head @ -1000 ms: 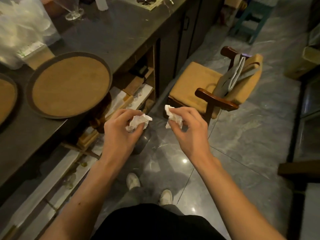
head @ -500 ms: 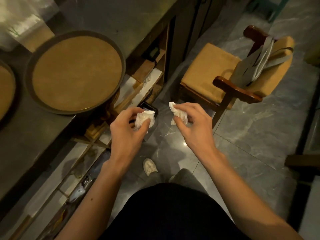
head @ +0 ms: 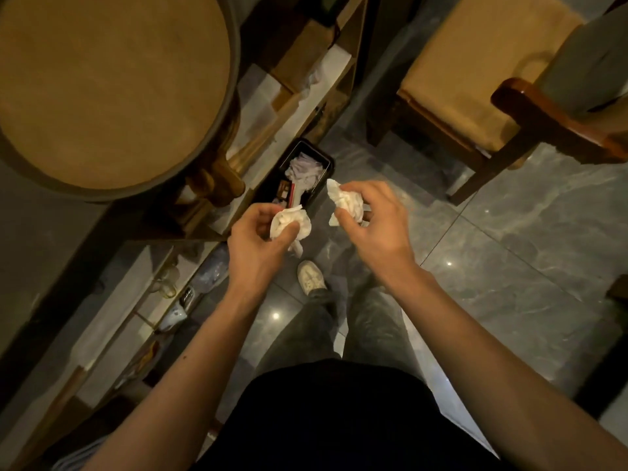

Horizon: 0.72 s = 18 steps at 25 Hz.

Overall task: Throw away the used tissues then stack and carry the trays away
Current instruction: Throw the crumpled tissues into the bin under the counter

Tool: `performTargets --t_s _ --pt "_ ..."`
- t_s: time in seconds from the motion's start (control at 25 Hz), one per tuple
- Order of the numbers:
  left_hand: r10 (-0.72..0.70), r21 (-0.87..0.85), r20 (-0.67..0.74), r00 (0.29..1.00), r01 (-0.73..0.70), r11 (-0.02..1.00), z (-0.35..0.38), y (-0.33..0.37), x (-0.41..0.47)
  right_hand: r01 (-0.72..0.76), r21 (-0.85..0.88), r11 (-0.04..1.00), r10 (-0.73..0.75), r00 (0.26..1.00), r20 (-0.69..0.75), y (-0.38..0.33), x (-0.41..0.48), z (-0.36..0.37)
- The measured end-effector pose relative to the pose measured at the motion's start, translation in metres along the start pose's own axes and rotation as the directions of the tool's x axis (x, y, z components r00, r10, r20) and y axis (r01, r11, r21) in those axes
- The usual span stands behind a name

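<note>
My left hand (head: 256, 239) is shut on a crumpled white tissue (head: 292, 222). A second crumpled tissue (head: 346, 200) is gripped in my right hand (head: 377, 222). Both hands hover just in front of a small black bin (head: 323, 158) on the floor, which holds white paper and other rubbish. One round brown tray (head: 112, 86) with a dark rim sits on the dark counter at the upper left, jutting over its edge.
Open shelves (head: 299, 83) under the counter hold boxes and paper, next to the bin. A wooden chair (head: 509, 96) with a tan cushion stands at the upper right. Grey tiled floor (head: 509, 249) spreads to the right. My shoe (head: 311, 277) is below the hands.
The view has tipped down and closer to the floor. Both hands with their tissues have come nearer to the bin, whose inside now shows. The second tray has left the frame.
</note>
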<state>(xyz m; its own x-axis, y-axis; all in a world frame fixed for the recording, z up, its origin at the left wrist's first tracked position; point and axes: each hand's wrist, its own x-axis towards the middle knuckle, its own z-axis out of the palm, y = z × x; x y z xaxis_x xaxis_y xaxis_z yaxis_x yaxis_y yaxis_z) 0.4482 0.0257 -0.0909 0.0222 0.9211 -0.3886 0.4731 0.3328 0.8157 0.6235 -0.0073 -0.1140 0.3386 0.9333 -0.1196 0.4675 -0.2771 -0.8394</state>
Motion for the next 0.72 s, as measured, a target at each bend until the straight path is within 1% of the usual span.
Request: performTargets --t_s 0.12,0.2,0.28,0.36,0.44,0.6,0.72 --pt "-0.065 0.008 -0.019 0.998 0.065 0.998 0.026 -0.019 0.032 -0.081 0.046 0.996 0.079 0.996 0.039 0.036 0.032 0.023" --pt "-0.138 0.010 -0.071 0.988 0.139 0.990 0.046 -0.036 0.058 -0.159 0.071 0.985 0.152 0.984 0.094 0.064 0.052 0.040" --pt "-0.243 -0.029 -0.119 0.963 0.241 0.970 0.066 -0.060 0.084 -0.215 0.086 0.973 0.202 0.969 0.140 0.093 0.072 0.058" --pt "-0.340 -0.067 -0.146 0.929 0.333 0.940 0.088 -0.085 0.108 -0.240 0.077 0.968 0.226 0.961 0.162 0.123 0.092 0.076" --pt "-0.358 -0.040 -0.162 0.920 0.357 0.933 0.108 -0.111 0.132 -0.254 0.059 0.965 0.238 0.952 0.194 0.151 0.112 0.095" --pt "-0.377 0.045 -0.181 0.908 0.391 0.919 0.142 -0.160 0.191 -0.295 0.052 0.954 0.265 0.914 0.308 0.205 0.152 0.142" --pt "-0.437 0.071 -0.183 0.881 0.455 0.888 0.155 -0.189 0.231 -0.258 0.010 0.966 0.236 0.899 0.368 0.235 0.174 0.170"
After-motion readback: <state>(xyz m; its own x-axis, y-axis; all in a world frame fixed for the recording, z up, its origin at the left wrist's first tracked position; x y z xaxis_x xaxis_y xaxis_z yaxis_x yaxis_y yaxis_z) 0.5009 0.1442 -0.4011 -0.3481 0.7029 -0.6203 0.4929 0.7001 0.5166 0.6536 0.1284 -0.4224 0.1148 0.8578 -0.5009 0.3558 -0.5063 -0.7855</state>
